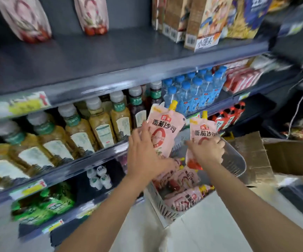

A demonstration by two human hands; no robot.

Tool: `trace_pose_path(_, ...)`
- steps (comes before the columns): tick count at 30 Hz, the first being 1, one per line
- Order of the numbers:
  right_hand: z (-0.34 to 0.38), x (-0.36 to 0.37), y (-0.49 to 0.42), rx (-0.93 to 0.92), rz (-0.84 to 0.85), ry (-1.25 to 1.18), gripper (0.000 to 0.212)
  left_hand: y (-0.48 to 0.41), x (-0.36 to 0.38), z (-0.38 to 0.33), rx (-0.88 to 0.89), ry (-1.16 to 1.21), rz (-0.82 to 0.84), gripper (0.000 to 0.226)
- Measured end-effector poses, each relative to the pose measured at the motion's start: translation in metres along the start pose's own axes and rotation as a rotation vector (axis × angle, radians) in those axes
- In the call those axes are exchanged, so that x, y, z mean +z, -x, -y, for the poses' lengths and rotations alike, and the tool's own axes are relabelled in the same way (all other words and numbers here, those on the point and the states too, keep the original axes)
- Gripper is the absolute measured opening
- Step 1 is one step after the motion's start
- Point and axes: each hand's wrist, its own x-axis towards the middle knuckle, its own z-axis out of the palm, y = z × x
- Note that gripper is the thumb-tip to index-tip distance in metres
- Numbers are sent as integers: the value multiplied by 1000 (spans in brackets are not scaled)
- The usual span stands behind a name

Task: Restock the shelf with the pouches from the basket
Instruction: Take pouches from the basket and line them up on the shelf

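My left hand (143, 153) holds a pink ketchup pouch (164, 128) with a yellow spout, upright above the basket. My right hand (208, 151) grips a second pink pouch (202, 133) of the same kind just to the right. Below them a white slotted basket (235, 162) on the floor holds several more pink pouches (183, 180). Two like pouches (92, 15) stand at the back of the grey top shelf (92, 57), which has bare space between them and the boxes.
Snack boxes (201, 20) fill the top shelf's right end. The middle shelf carries tea bottles (78, 131) and blue-capped water bottles (194, 90). Green packs (43, 204) lie on the lower shelf. An open cardboard box (281, 157) sits right of the basket.
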Motion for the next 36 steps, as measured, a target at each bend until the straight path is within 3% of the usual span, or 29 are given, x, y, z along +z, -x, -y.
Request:
trace_pose_path(6,75,-30,89,-236,-99,-259,97,32,-91,6,46,28,-273,127)
trace_pose_path(11,152,-61,154,-422,-47,-446,107,38,-169,13,77,3,-420,129)
trace_pose_path(20,256,-89,187,-642,-74,-477,100,-18,-276,17,-23,98,-686,131)
trace_pose_path(36,379,-27,93,-906,85,-543,96,-229,-282,76,-398,43,-826,121)
